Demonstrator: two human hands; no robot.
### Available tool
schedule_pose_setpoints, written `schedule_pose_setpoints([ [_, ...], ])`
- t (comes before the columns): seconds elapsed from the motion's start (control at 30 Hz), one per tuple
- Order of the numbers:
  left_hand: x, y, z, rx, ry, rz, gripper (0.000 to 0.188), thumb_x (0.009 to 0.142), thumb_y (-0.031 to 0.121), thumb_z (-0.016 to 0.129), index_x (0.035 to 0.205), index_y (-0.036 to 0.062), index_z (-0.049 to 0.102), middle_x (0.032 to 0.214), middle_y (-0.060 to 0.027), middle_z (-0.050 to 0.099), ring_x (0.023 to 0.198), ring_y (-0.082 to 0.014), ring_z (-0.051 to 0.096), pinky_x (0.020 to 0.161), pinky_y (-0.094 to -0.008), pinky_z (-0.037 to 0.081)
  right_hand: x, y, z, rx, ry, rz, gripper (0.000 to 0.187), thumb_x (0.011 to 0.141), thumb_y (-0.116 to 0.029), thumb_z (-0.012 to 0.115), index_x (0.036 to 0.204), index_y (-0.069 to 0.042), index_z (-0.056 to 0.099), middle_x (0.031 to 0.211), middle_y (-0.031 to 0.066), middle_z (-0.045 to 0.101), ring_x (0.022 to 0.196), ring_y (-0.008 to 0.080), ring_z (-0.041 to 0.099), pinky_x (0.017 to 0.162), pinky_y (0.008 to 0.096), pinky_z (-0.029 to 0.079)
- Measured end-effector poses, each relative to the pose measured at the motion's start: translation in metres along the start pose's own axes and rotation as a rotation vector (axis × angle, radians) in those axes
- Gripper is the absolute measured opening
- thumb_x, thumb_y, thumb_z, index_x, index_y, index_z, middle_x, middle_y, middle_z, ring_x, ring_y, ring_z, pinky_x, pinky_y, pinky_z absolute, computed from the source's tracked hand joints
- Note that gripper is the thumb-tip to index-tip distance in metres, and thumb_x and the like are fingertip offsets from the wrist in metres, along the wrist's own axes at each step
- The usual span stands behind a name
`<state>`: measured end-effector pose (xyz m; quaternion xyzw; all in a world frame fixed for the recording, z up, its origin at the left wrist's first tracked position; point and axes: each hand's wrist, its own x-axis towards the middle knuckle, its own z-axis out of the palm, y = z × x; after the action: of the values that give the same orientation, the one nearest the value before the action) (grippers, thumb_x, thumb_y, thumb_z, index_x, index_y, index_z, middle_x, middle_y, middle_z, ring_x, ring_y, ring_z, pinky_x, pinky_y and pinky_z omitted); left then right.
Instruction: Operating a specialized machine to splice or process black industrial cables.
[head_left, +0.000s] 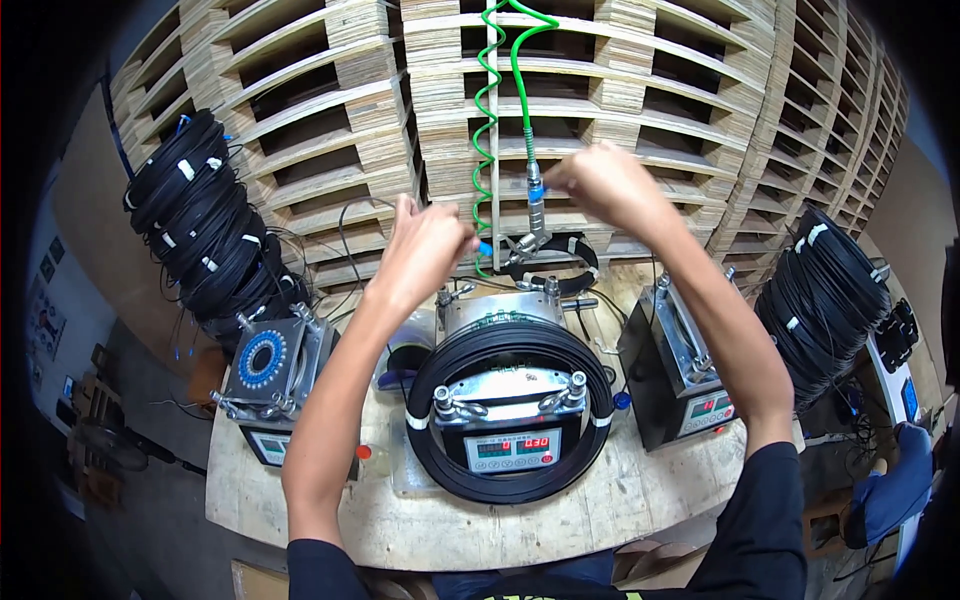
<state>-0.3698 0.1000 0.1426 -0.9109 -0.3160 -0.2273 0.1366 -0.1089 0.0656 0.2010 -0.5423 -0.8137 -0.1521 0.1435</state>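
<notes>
Left hand (425, 245) pinches a small blue plastic tip (486, 249), just left of the hanging silver metal tool (537, 215); right hand (610, 188) blurs beside it, grip I can't tell. I'd steady both.

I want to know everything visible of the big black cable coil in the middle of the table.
The black cable coil is a thick ring of many turns, plastic-looking, with a white band on each side. It surrounds the front of the middle machine, whose lit panel shows through it. The left hand and right hand are off it; its tilt and support are unclear.
</notes>
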Motion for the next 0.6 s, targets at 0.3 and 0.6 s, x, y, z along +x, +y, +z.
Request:
schedule_pose_setpoints([
  [0.3, -0.020, -0.002, 0.036, -0.062, -0.171, 0.136, 0.011, 0.084, 0.016, 0.071, 0.091, 0.0110, 0.078, 0.082, -0.0063, 0.062, 0.090, -0.0209, 0.061, 0.088, -0.0407, 0.035, -0.027, -0.037, 0.065, -0.108, -0.114, -0.250, 0.014, 0.078, -0.021, 0.075, 0.090, -0.015, 0.077, 0.082, 0.0036, 0.057, 0.100, 0.0207, 0.055, 0.092, 0.0474, 0.038],
  [0.6, -0.023, -0.009, 0.038, -0.099, -0.333, 0.203, 0.018, 0.081, 0.015, 0.072, 0.097, 0.0125, 0.079, 0.086, -0.0084, 0.062, 0.090, -0.0236, 0.059, 0.087, -0.0387, 0.036, -0.021, -0.048, 0.100, -0.041, -0.249, -0.370, 0.014, 0.075, -0.021, 0.078, 0.087, -0.017, 0.076, 0.081, -0.0034, 0.060, 0.100, 0.0174, 0.053, 0.094, 0.0488, 0.036],
])
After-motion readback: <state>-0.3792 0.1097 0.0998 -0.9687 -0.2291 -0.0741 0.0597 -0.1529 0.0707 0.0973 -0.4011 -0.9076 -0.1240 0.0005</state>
